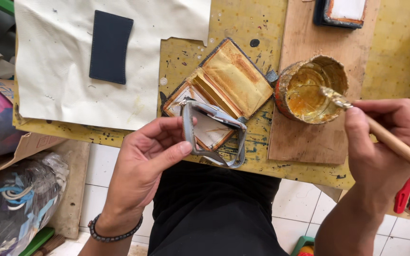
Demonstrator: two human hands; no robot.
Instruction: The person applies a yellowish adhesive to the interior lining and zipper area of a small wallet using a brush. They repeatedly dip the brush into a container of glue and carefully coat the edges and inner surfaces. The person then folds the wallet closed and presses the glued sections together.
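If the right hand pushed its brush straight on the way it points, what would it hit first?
The right hand holds a brush whose tip sits at the rim of the glue tin, pointing up and left. It would probably meet the glue or the tin's inner wall first, though depth is hard to judge.

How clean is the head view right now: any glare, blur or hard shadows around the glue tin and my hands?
Head view: soft, even light, no hard shadows; wet glare inside the glue tin and on the brush tip; left hand and zipper frame sharp; right hand slightly soft near the edge.
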